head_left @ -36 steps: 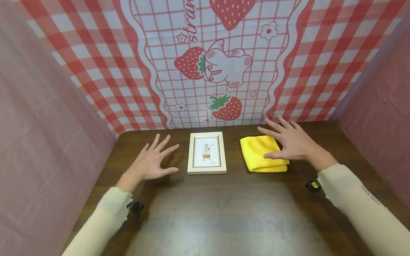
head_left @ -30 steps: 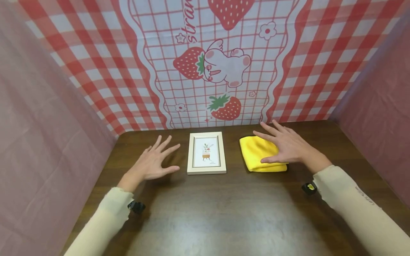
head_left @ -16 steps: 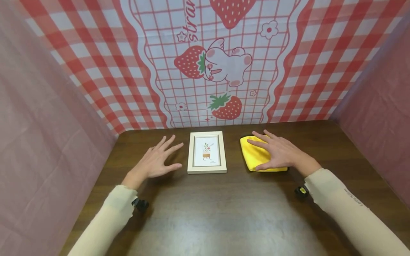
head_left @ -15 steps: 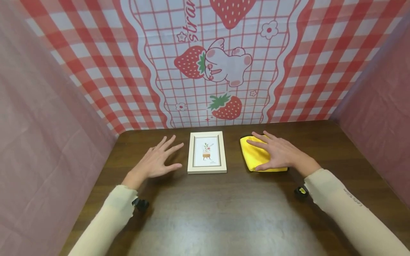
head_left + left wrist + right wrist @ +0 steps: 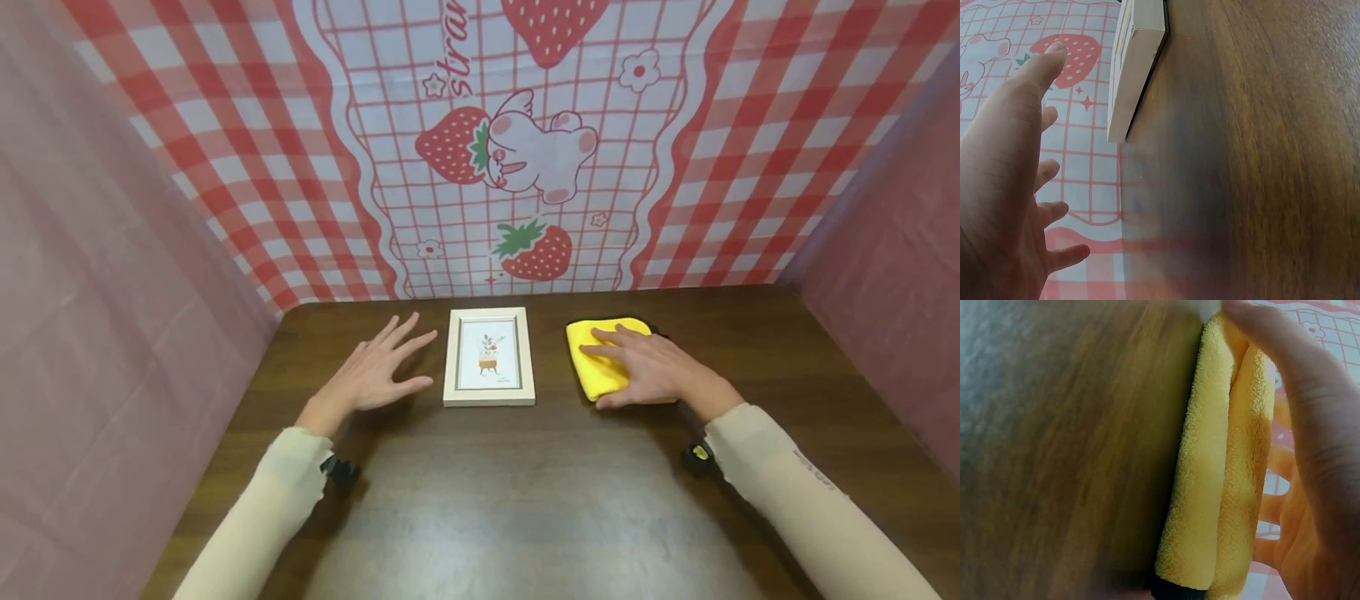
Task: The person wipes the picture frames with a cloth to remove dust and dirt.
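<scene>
A yellow folded cloth (image 5: 592, 371) with dark edging lies on the right part of the table. Over it spreads my right hand (image 5: 648, 367), thumb at the cloth's near edge and fingers across its top. The right wrist view shows the thick fold of the cloth (image 5: 1207, 462) between thumb and fingers, which are not curled round it. A cream picture frame (image 5: 489, 397) with a potted-plant print lies flat in the middle. To its left my left hand (image 5: 375, 371) hovers with fingers spread and holds nothing. The frame's edge (image 5: 1138, 69) appears beyond the thumb in the left wrist view.
The dark wooden table (image 5: 480, 500) reaches back to a red-and-white strawberry curtain (image 5: 532, 167). Pink cloth walls (image 5: 112, 333) stand at left and right. A small black camera sits at each wrist.
My right hand has come left, toward me and down onto the yellow cloth. My left hand has drifted slightly right, nearer the picture frame. The frame and cloth lie where they were.
</scene>
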Demonstrator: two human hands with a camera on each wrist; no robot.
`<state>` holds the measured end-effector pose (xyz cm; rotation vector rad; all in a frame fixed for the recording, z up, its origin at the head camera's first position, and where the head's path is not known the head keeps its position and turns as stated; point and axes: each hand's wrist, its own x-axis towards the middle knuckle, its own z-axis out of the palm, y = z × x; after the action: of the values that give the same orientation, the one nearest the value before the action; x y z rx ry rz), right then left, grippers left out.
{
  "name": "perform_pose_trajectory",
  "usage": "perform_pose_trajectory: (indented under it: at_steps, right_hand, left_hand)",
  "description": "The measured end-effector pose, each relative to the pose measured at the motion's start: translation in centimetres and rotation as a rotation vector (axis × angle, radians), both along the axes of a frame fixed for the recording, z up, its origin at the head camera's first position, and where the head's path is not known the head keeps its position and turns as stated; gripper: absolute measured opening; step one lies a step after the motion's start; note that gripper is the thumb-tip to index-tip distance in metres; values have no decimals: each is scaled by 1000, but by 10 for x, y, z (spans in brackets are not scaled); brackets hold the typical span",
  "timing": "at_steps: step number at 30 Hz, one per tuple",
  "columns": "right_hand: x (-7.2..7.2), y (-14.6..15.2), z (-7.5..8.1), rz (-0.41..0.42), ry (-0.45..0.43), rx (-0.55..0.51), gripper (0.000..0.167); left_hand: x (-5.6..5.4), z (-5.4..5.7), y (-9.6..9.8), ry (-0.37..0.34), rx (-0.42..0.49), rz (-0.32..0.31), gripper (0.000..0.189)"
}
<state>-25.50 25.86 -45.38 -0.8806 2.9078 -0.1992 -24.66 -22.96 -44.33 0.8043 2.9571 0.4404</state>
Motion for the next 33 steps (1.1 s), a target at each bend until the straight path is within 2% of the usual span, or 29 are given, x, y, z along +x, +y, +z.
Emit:
perform_pose_trajectory:
  at_steps: [6,14,25,33]
  right_hand:
    - [-2,-1,0,37,-4,16,88]
    - [-1,-12,1,5,-21,43,80]
    - [-1,-11,4,4,-28,53,78]
    - [0,-10,5,20,-54,59,78]
  left_hand:
    - [-2,0,5,-40,20,-3,81]
    - [-5,-1,11,-29,33,-19,79]
    - [-13,7,22,3,49,-34,75]
    - [-17,12,31,-31,98,-35,72]
